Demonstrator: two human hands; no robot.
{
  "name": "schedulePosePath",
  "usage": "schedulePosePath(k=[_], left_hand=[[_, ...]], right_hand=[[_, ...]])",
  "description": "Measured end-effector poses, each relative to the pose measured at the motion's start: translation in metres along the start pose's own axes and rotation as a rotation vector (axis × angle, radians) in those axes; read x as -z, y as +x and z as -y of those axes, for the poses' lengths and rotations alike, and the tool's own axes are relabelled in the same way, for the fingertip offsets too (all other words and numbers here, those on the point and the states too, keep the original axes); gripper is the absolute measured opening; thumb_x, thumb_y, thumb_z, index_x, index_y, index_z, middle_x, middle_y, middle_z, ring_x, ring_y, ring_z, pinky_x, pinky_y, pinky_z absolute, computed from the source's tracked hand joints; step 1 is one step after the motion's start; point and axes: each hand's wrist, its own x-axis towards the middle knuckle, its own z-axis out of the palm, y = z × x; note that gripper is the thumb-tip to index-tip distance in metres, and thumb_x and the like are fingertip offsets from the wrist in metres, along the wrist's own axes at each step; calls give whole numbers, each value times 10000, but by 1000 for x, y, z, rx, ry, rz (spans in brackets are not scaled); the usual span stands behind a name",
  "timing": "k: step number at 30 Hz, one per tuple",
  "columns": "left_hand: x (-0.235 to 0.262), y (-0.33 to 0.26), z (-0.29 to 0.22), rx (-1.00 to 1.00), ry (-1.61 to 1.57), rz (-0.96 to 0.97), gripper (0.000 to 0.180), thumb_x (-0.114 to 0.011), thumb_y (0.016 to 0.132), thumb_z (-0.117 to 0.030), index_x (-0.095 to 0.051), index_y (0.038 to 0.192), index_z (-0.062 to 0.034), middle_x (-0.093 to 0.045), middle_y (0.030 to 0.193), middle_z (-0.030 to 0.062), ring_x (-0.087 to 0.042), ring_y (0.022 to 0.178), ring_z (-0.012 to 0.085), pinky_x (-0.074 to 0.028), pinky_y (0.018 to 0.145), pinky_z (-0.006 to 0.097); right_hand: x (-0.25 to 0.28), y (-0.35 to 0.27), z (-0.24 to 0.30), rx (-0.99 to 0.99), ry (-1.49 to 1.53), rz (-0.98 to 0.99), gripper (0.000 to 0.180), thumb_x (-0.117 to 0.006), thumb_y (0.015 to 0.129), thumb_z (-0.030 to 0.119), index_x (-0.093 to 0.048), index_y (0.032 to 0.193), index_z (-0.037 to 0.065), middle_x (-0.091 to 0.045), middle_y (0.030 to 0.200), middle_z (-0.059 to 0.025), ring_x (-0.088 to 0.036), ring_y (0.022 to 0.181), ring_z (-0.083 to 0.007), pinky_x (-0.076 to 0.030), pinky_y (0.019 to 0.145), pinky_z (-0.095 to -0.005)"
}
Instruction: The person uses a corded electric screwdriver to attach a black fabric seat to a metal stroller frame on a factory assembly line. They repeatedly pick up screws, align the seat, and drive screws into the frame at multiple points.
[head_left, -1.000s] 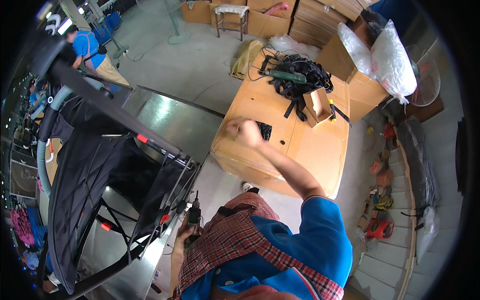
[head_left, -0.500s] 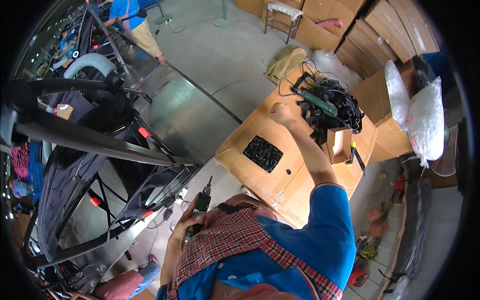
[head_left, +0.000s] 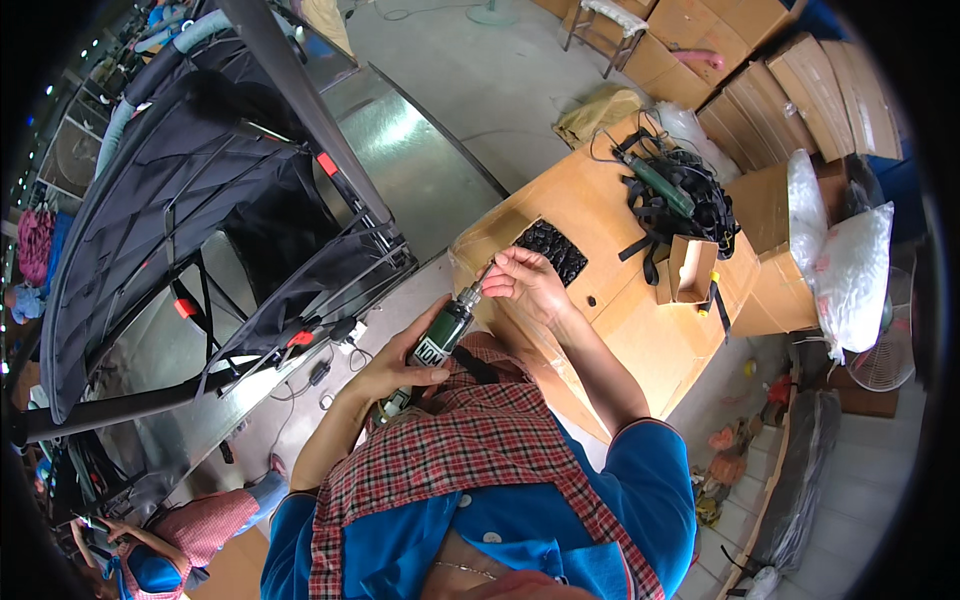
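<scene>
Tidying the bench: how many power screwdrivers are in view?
2: one green screwdriver gripped by the left hand, another lying on the black straps; more may be hidden.

The scene is lit brightly and evenly by daylight, with the strongest glare thrown off the metal sheet (head_left: 400, 150) on the floor (head_left: 480, 70). Soft, short shadows are cast beside the cardboard boxes (head_left: 640, 290). Straight edges are bent strongly toward the rim, where the picture is cut off by a black circular border. The centre is rendered sharp; slight softness is seen near the edges
</scene>
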Motion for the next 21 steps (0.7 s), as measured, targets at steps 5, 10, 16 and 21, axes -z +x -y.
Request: schedulePosePath(k=[5,10,16,21], left_hand=[[1,-6,6,-18,17,-1,1030,-799,810,-142,-162,1619,-143,-621,990,49,-604,780,116,-506,680,255],[9,-3,18,-14,-114,89,1073,-796,767,-293,-166,1615,-103,-615,997,79,-610,807,152,-501,684,255],[12,-1,23,40,-323,238,1174,-774,705,-400,-97,1620,-111,-583,884,121,-582,689,183,-475,537,278],[10,-5,42,-59,-368,167,1167,-788,725,-347,-74,1625,-141,-593,877,152,-587,670,185,-476,521,260]], right_hand=[[-6,-11,-6,43,-12,0,137,-578,1017,121,-636,1040,-1,-723,973,-201,-737,855,-249,-618,784,-350],[-5,-23,-6,114,-170,42,155,-579,1015,108,-638,1076,-23,-717,1006,-203,-731,897,-245,-613,821,-353],[12,-57,-14,220,-634,-87,169,-630,985,97,-659,1101,-23,-716,983,-136,-719,916,-219,-600,828,-344],[119,-95,-6,248,-1606,-802,185,-709,903,170,-700,984,4,-712,907,-171,-689,748,-300,-541,684,-376]])
